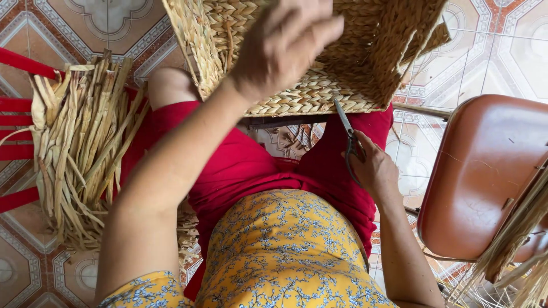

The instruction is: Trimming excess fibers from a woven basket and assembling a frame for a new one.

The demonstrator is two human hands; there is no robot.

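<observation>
Up at the top of the view, the left hand lies over the woven basket, its fingers loosely curled and spread across the plaited straw wall, pressing on it rather than closing round anything. The basket rests tilted over the person's knees, its braided rim turned toward the body and its bulk running away past the upper edge of the frame.

Lower and to the right, the right hand is closed round the handles of a pair of scissors, fingers folded in tight. The scissors' long axis runs up and slightly left from the hand: the handles sit down in the grip, and the thin dark blades point up at the basket, their tip just touching the underside of the braided rim. The blades look closed or nearly so; I cannot tell more.

On the person's left, a bundle of dried straw strips lies over a red slatted seat, its strands running mostly up and down the view. On the right stands a brown chair with more loose straw draped over its corner. Patterned floor tiles show beneath everything.
</observation>
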